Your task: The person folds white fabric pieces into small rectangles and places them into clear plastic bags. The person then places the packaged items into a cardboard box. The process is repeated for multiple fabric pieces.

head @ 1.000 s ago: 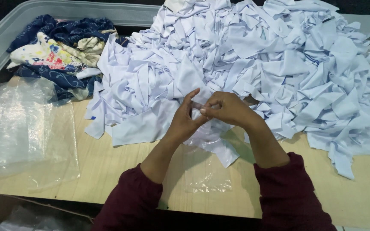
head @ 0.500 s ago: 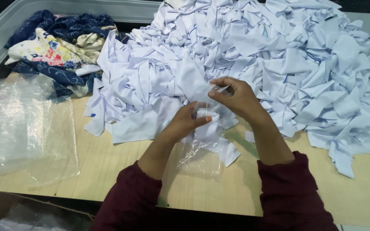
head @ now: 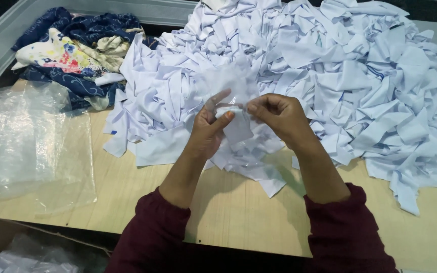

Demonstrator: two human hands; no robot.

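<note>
White cloth piece (head: pixel 237 126) sits pinched between our left hand (head: pixel 209 129) and right hand (head: pixel 279 117), just above the big white pile (head: pixel 340 86). We also pinch a thin clear bag (head: pixel 228 83). It looks slippery, so the cloth could slip back onto the pile.

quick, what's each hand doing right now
Left hand: closed, pinching a clear plastic bag.
Right hand: closed, pinching the same bag.
</note>
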